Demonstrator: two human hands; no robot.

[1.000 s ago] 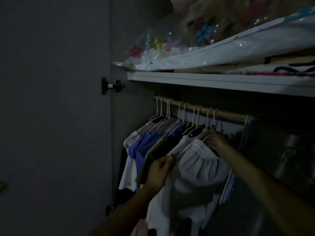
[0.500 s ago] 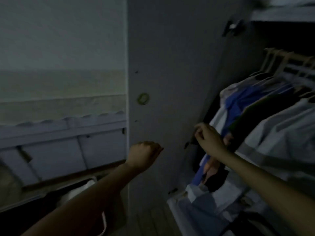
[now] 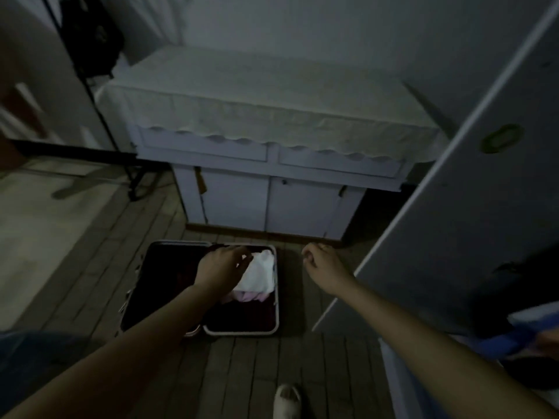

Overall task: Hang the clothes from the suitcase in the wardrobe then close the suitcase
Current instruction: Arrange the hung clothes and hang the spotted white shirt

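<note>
Nearest, a pale slipper [image 3: 287, 399] on the plank floor [image 3: 242, 373]. Just beyond lies the open suitcase [image 3: 242, 331], light-rimmed, dark-lined, left half bare, right half holding a folded white garment [image 3: 260, 275] over a pink piece [image 3: 246, 296]. The left hand [image 3: 222, 269] hangs above that white cloth, fingers loosely curled, gripping nothing that shows. The right hand [image 3: 322, 264] hovers beside the case, fingers softly bent, empty. Right, the wardrobe door [image 3: 453, 207] stands open. Farther back, a cloth-covered white cabinet [image 3: 272, 189].
</note>
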